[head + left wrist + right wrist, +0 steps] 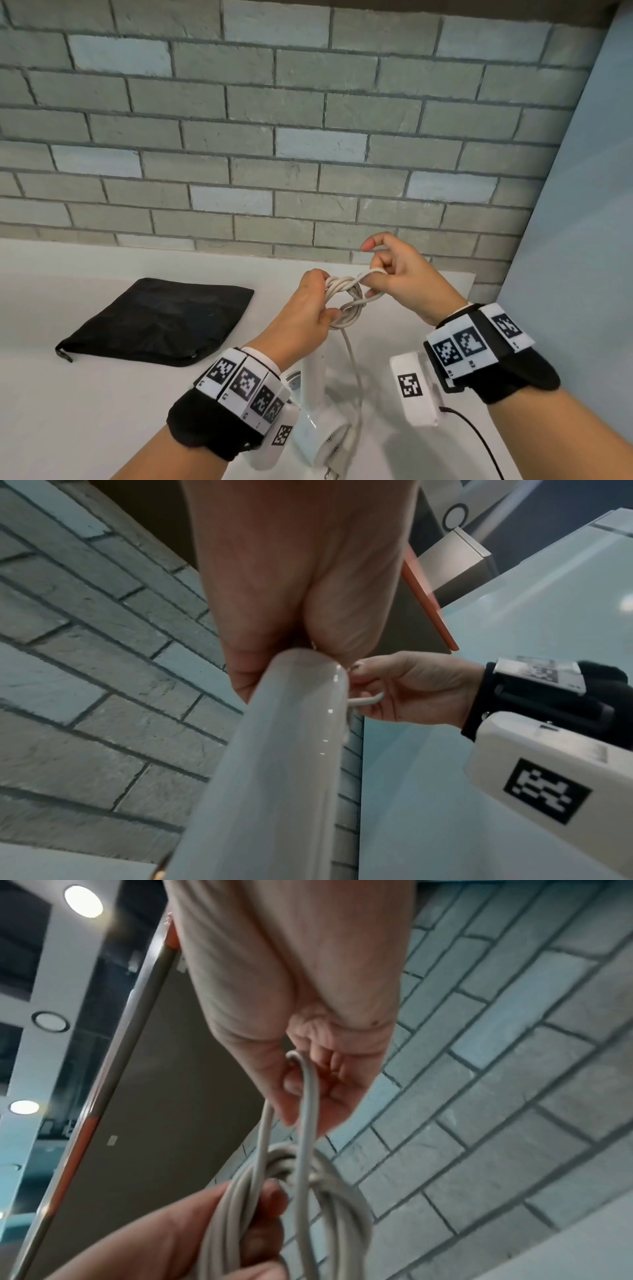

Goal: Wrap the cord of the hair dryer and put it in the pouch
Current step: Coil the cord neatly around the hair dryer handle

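Observation:
The white cord is coiled into a bundle held above the table. My left hand grips the coil's left side, fingers curled round several strands. My right hand pinches a doubled loop of cord that comes up out of the coil. The white hair dryer hangs below the coil near the bottom of the head view; its smooth handle fills the left wrist view under my palm. The black pouch lies flat on the white table, to the left of both hands.
A grey brick wall stands right behind the table. A pale blue panel closes off the right side. A black cable runs from my right wrist device down toward the lower edge.

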A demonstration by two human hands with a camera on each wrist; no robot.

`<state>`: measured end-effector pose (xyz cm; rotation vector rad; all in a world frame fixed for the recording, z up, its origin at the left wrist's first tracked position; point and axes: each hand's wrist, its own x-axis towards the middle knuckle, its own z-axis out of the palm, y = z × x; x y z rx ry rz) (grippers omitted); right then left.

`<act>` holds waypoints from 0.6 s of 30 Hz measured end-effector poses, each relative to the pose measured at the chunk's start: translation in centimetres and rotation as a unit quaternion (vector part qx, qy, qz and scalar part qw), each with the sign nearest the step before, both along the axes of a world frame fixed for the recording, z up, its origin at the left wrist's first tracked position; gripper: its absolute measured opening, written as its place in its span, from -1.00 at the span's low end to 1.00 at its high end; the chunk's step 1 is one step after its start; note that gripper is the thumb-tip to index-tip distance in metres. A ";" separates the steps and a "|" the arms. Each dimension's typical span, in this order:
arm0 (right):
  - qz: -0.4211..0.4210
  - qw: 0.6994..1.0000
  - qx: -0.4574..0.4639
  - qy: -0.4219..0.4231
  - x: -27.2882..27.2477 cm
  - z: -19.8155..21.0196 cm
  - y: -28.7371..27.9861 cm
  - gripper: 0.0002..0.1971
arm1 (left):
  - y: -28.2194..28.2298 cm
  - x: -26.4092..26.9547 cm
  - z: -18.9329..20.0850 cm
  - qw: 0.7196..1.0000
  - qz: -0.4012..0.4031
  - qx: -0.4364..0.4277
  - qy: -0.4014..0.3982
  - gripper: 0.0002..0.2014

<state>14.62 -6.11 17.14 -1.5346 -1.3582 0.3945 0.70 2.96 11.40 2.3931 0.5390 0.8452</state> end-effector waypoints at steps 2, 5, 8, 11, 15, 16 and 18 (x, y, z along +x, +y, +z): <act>-0.046 0.997 0.016 -0.067 0.5 0.1 0.1 -0.66 | -0.1 0.0 0.0 1.000 -0.002 0.000 0.003 -0.78; -0.084 0.991 0.017 -0.101 0.8 0.0 -0.1 -0.83 | 0.1 0.1 0.0 1.000 0.005 0.000 0.004 -0.79; -0.038 0.998 -0.055 0.022 0.6 -0.7 -0.5 -0.69 | 0.4 -0.1 0.0 1.000 0.019 0.002 0.007 -0.81; -0.016 0.988 -0.068 0.138 0.6 -0.9 -0.8 -0.59 | 0.4 -0.1 0.0 1.000 0.018 0.010 0.004 -0.82; 0.066 0.958 -0.100 0.261 1.3 -0.6 -1.8 -0.56 | 0.7 -0.5 0.1 0.999 0.030 0.011 -0.001 -0.84; 0.090 0.952 -0.105 0.273 1.7 -0.4 -2.3 -0.56 | 1.0 -0.6 0.2 0.999 0.036 0.011 -0.001 -0.85; 0.127 0.950 -0.080 0.274 2.5 -0.2 -3.3 -0.60 | 1.5 -0.8 0.5 0.999 0.051 0.005 -0.003 -0.88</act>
